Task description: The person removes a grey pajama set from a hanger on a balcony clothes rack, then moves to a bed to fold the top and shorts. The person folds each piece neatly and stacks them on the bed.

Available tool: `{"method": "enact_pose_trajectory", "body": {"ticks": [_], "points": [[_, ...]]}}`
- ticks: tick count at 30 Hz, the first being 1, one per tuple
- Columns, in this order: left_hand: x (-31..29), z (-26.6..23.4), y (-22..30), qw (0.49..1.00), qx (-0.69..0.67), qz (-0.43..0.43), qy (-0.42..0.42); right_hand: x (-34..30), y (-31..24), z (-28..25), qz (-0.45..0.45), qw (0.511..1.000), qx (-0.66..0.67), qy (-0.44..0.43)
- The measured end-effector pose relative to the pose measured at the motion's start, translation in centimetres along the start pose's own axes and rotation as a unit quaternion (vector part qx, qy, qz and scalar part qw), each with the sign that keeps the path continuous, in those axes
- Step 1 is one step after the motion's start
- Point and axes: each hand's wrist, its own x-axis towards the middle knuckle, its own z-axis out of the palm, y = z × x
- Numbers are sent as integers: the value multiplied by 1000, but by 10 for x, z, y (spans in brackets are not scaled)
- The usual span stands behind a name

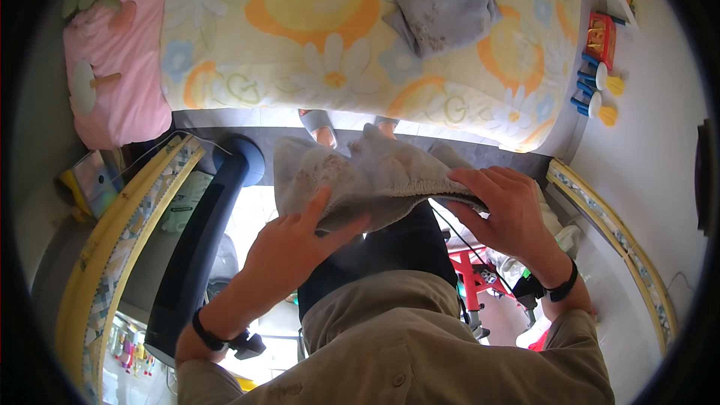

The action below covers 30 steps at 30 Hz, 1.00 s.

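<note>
In front of my body hangs a grey garment (397,172) with a gathered, elastic-looking edge and a brownish print on its left part. My left hand (289,247) is at its lower left edge, thumb and index finger spread on the cloth and the other fingers partly hidden. At the right end, my right hand (514,210) pinches the gathered edge between thumb and fingers. Beyond, a folded grey garment (446,15) with a similar brownish print lies on the bed with the yellow floral sheet (315,11).
At the bed's left lies pink cloth (124,101). A tall black column-shaped appliance (191,255) stands left of me, beside a yellow-edged rail (120,255). Another such rail (615,247) is on the right. A red metal frame (472,277) stands below my right arm.
</note>
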Motion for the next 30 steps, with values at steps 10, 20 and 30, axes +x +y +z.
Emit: {"method": "enact_pose_trajectory", "body": {"ticks": [10,20,30], "points": [[15,18,-32,996,18,73,51,-1,10,-10,-16,996,69,-53],[8,25,-39,978,25,199,60,7,26,-28,-56,994,42,-87],[16,-8,-4,986,62,83,-128,27,7,-27,-88,989,26,-118]]}}
